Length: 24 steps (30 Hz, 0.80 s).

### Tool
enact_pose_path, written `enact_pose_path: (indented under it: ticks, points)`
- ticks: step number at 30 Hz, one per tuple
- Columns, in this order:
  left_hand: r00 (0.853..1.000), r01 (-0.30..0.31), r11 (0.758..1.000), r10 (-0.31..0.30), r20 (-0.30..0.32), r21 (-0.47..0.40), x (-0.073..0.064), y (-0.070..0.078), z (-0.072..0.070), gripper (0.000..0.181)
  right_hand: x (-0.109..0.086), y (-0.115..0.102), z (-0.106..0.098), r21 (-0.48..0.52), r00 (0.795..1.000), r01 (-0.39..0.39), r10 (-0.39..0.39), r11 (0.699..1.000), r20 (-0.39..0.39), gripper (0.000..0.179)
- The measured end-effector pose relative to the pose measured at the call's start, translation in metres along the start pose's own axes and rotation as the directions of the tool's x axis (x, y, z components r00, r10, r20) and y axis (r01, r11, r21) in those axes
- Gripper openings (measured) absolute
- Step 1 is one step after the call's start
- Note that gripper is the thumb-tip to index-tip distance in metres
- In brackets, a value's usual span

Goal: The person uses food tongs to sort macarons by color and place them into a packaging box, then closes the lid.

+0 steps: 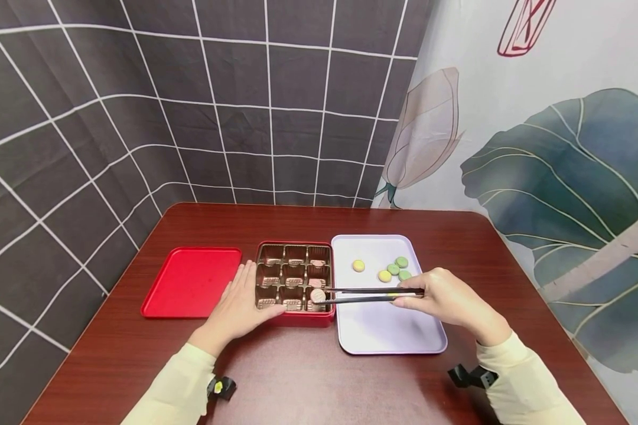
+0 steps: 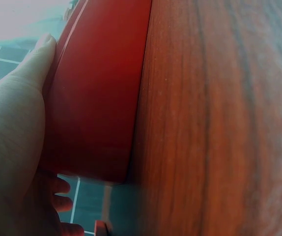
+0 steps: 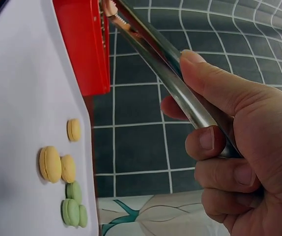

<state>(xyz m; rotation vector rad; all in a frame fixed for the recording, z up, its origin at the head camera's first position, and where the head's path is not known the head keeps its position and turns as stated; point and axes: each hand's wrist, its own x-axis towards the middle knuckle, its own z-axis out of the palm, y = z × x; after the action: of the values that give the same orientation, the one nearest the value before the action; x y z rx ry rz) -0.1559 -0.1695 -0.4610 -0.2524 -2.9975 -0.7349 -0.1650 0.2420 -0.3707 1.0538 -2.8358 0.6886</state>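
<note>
My right hand [image 1: 449, 298] grips a pair of metal tongs [image 3: 185, 96], seen dark in the head view. Their tips pinch a pale pinkish macaron [image 1: 318, 296] over the front right compartment of a red box [image 1: 303, 320] with a gold-brown divided insert. Pinkish shapes show in the right column behind it, too small to make out surely. Against the box's front left corner rests my left hand [image 1: 239, 307], fingers straight along the left side and thumb on the front edge. Yellow macarons [image 3: 50, 164] and green macarons [image 3: 71, 212] lie on a pale lavender tray [image 1: 372, 336].
A flat red lid [image 1: 191, 283] lies left of the box. The tray stands close against the box's right side. All of it sits on a reddish-brown wooden table [image 1: 298, 372], with a dark gridded cloth [image 1: 234, 136] hanging behind.
</note>
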Motion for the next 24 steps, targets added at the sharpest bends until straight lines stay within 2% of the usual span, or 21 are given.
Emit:
enact_pose_path:
  ticks: [5,12,21,24]
  points:
    - [1.0,0.002,1.0,-0.002,0.001,-0.001,0.0,0.0,0.0,0.121,0.005,-0.001,0.0,-0.026,1.0,0.0,0.0,1.0,0.018,0.028]
    - [1.0,-0.001,1.0,0.001,0.01,0.008,0.0,0.0,0.0,0.121,0.012,-0.004,0.0,-0.058,0.998,-0.006,0.01,0.998,0.063,0.022]
    - [1.0,-0.001,1.0,0.001,0.005,0.003,0.001,-0.001,0.0,0.121,0.021,-0.007,-0.002,-0.118,0.997,0.031,-0.022,0.993,0.08,0.033]
    - [1.0,-0.002,1.0,0.002,0.002,0.003,0.0,-0.001,0.0,0.121,0.024,-0.01,-0.005,-0.127,0.995,0.033,-0.02,0.991,0.098,0.029]
